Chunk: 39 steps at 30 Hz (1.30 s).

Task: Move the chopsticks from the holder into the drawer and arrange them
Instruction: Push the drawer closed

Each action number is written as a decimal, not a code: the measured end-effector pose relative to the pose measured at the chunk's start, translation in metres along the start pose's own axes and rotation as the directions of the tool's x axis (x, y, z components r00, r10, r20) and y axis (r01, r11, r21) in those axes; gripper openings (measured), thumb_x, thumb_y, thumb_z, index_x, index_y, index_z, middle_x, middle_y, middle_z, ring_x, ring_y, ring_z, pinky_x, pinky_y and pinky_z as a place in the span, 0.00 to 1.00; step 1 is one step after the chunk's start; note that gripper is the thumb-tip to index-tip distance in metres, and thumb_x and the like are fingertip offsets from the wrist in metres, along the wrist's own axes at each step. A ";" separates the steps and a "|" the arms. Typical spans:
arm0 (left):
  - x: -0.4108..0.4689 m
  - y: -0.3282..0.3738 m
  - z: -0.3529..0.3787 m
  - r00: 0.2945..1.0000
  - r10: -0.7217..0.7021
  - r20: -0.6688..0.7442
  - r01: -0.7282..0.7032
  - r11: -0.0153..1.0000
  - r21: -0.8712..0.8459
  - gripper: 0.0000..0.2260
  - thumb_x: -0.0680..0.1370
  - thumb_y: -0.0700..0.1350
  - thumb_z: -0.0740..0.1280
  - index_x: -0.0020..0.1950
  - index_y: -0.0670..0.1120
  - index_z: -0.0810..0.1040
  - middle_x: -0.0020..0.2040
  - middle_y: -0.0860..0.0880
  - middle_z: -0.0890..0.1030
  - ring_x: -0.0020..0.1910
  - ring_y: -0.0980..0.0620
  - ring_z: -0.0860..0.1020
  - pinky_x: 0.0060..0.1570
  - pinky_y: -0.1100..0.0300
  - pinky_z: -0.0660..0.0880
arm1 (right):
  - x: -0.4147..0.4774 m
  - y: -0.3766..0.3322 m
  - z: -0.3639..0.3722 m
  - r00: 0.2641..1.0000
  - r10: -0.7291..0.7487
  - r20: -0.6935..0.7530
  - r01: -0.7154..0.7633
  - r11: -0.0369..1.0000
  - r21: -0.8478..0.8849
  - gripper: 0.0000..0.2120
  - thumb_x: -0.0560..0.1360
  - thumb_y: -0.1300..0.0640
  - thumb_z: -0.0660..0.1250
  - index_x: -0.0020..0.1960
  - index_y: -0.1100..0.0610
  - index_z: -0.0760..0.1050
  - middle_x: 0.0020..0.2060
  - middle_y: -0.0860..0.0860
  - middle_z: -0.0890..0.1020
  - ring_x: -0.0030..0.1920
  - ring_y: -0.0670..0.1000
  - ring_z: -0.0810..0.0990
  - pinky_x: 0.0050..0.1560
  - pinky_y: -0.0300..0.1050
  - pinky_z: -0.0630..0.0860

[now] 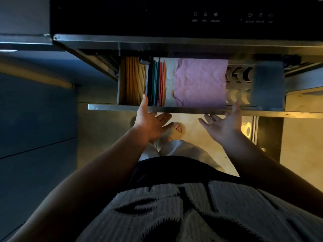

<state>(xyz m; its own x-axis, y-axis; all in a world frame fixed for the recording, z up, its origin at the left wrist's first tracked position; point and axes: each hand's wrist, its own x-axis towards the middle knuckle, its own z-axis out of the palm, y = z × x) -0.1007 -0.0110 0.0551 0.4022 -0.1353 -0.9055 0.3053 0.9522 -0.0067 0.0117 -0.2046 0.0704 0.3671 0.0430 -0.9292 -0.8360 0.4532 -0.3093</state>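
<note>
A metal drawer (111,107) stands pulled out under a black appliance. In its left compartment lie several wooden chopsticks (134,79), packed side by side lengthwise. Beside them sit dark green and red chopsticks (160,82). My left hand (148,119) is open at the drawer's front rim, thumb resting on the edge near the wooden chopsticks, fingers below the rim. My right hand (225,123) is also open, thumb on the rim further right, fingers spread underneath. Neither hand holds anything. No holder is in view.
A pink cloth (201,82) covers the drawer's middle, with a beige cloth (170,81) to its left. Metal racks with curved slots (238,84) fill the right part. The black appliance panel (174,14) hangs above. Grey cabinet fronts (35,119) stand at left. My foot (176,128) shows below.
</note>
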 end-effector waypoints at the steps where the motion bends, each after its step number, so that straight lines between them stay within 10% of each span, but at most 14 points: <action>1: 0.002 0.002 0.004 1.000 0.022 0.008 -0.022 1.000 0.008 0.46 0.69 0.74 0.62 0.76 0.43 0.63 0.69 0.38 0.72 0.70 0.40 0.69 0.64 0.41 0.67 | 0.001 -0.002 0.004 1.000 -0.014 0.019 0.014 1.000 -0.005 0.37 0.74 0.34 0.59 0.77 0.43 0.49 0.77 0.58 0.56 0.75 0.63 0.58 0.69 0.66 0.59; 29: 0.079 0.057 0.098 0.883 0.449 0.140 -0.467 0.870 0.160 0.24 0.78 0.65 0.61 0.67 0.53 0.64 0.67 0.44 0.72 0.66 0.43 0.74 0.68 0.44 0.69 | 0.073 -0.055 0.096 0.957 -0.184 0.225 0.170 0.982 0.082 0.34 0.76 0.36 0.58 0.77 0.43 0.51 0.76 0.59 0.59 0.74 0.61 0.62 0.69 0.67 0.62; 39: 0.090 0.059 0.093 0.871 0.467 0.150 -0.490 0.847 0.205 0.34 0.77 0.67 0.60 0.79 0.58 0.52 0.75 0.47 0.67 0.66 0.42 0.75 0.66 0.41 0.70 | 0.079 -0.052 0.112 0.956 -0.218 0.199 0.190 0.970 0.153 0.29 0.79 0.41 0.54 0.76 0.50 0.53 0.74 0.58 0.62 0.73 0.60 0.64 0.71 0.63 0.60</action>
<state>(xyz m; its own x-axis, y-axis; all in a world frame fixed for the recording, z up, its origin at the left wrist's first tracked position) 0.0337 0.0077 0.0132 0.6228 0.2859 -0.7283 0.2384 0.8172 0.5247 0.1297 -0.1251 0.0360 0.6140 0.1191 -0.7802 -0.6790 0.5837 -0.4453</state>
